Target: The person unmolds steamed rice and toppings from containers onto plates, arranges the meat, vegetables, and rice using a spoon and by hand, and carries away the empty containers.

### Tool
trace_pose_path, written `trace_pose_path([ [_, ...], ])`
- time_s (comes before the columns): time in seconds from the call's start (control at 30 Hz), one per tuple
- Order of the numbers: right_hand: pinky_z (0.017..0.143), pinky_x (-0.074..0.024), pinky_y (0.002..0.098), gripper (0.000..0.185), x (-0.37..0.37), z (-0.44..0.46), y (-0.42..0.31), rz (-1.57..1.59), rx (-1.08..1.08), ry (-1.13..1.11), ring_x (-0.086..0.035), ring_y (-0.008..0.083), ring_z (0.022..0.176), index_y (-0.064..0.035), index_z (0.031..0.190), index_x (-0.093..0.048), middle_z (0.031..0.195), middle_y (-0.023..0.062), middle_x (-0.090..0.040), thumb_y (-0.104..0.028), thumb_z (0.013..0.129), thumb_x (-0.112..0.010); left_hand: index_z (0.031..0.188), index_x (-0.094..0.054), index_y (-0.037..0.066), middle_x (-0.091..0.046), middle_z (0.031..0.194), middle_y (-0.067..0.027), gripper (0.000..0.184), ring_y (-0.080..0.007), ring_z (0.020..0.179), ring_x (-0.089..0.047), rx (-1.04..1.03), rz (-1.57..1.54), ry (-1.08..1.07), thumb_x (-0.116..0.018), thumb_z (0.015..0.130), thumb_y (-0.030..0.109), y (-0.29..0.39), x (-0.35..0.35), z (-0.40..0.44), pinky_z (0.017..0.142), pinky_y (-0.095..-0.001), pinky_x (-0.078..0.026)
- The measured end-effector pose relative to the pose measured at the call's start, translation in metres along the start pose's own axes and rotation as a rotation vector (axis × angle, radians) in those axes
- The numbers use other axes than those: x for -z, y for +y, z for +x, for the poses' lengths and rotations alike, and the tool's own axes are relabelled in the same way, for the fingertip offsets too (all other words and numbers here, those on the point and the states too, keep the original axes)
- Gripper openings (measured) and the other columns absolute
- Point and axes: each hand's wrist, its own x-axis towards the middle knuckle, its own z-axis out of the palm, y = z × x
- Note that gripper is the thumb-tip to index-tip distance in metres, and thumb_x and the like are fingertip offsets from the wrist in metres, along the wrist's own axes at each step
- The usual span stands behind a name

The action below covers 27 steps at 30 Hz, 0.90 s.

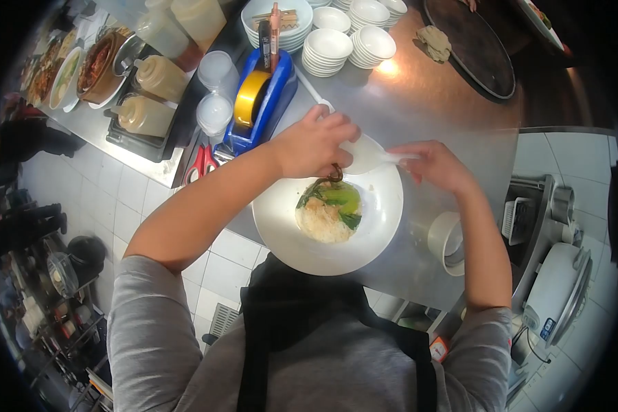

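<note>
A wide white bowl point(268, 226) stands at the metal counter's near edge. In it lie pale noodles or rice point(325, 223) with green leafy vegetables point(343, 198) on top. Above the bowl's far side, my left hand point(319, 145) has its fingers curled downward. A dark, curled strip of food point(335, 173) shows beneath those fingertips, apparently pinched by them. My right hand point(438, 165) grips the handle of a white spoon point(364, 155), whose broad head is over the far rim, beside my left fingers. Part of the spoon is hidden by the left hand.
Beyond the bowl sits a blue tape dispenser point(279, 103), with red-handled scissors point(202, 163) to its left. Stacked small white bowls point(327, 51) stand at the back. A white round container point(446, 242) is at right. Squeeze bottles point(144, 115) occupy a tray at left.
</note>
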Motion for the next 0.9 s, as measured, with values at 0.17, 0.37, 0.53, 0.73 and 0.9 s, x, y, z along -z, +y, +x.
trace_pose_path([
  [0.17,0.055,-0.0425,0.0268,0.025,0.011,-0.003,-0.001,-0.07,0.025,-0.041,-0.048,0.01,0.061,-0.0009,0.107,-0.064,0.078,0.0015,-0.058,-0.005,0.083,-0.061,0.074,-0.066,0.02,-0.048,0.112,-0.0015,0.014,-0.0219,0.114,-0.043,0.018,-0.014,-0.03,-0.075,0.063,0.021,-0.005,-0.001,0.005,0.096,-0.0444,-0.034],
  [0.37,0.056,-0.0413,0.025,0.022,-0.001,-0.005,-0.003,0.111,0.029,-0.065,-0.048,0.0092,0.061,-0.0015,0.105,-0.065,0.077,0.0,-0.056,-0.005,0.084,-0.06,0.073,-0.064,0.019,-0.048,0.111,-0.0019,0.014,-0.0232,0.113,-0.044,0.041,-0.01,-0.046,-0.075,0.063,0.018,0.003,0.011,0.009,0.096,-0.0439,-0.034],
  [0.53,0.057,-0.0429,0.0252,0.022,0.004,-0.048,-0.007,0.17,0.024,-0.045,-0.049,0.0087,0.062,-0.0029,0.106,-0.065,0.078,-0.0005,-0.057,-0.005,0.085,-0.06,0.076,-0.063,0.019,-0.049,0.11,-0.002,0.016,-0.0244,0.111,-0.044,0.052,-0.098,0.101,-0.075,0.065,0.017,0.022,0.027,-0.005,0.093,-0.0433,-0.034],
  [0.73,0.059,-0.0444,0.0252,0.023,-0.016,-0.085,-0.012,0.128,-0.031,0.03,-0.05,0.008,0.063,-0.006,0.108,-0.066,0.081,-0.0006,-0.06,-0.006,0.086,-0.06,0.082,-0.067,0.021,-0.049,0.11,-0.0006,0.019,-0.0252,0.111,-0.044,0.105,-0.176,0.187,-0.077,0.066,0.021,0.054,0.016,-0.023,0.093,-0.0418,-0.033],
  [0.9,0.061,-0.046,0.0267,0.024,-0.031,-0.106,-0.012,0.012,0.011,0.126,-0.052,0.0096,0.063,-0.0061,0.108,-0.066,0.079,0.0018,-0.062,-0.009,0.085,-0.06,0.09,-0.071,0.023,-0.05,0.113,0.0005,0.025,-0.0236,0.112,-0.044,0.145,-0.192,0.169,-0.078,0.066,0.022,0.072,0.025,-0.045,0.095,-0.0427,-0.033],
])
